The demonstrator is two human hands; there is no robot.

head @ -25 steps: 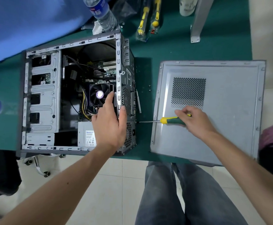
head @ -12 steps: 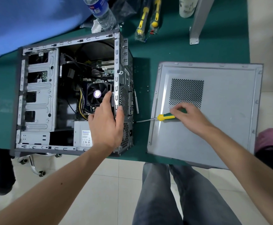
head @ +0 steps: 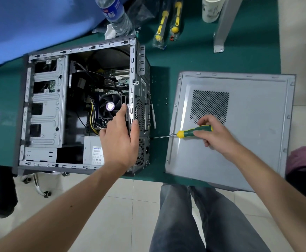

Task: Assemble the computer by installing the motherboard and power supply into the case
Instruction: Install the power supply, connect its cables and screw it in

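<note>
Open case (head: 44, 113) lies on its side on the green worktop (head: 194, 57), open face up. Motherboard (head: 112, 82) sits inside at the back, with the black CPU fan (head: 110, 106) on it; the fan's purple hub sticker is too small to read. Power supply (head: 92, 151) sits in the near corner of the case, its white label showing blue brand lettering and small print, illegible. Left hand (head: 119, 140) rests over the case's rear edge, fingers straight and spread, forefinger tip by the fan, thumb on the perforated rear wall. Right hand (head: 212, 133) grips the green-and-yellow handle of a screwdriver (head: 181, 134); the shaft points left, tip at the rear wall near the power supply. Side panel (head: 248, 151), detached, lies flat to the right under that hand. Water bottle (head: 115, 13) behind the case has a blue label with white characters, not readable. A white cup (head: 211, 10) with faint print stands further right.
</note>
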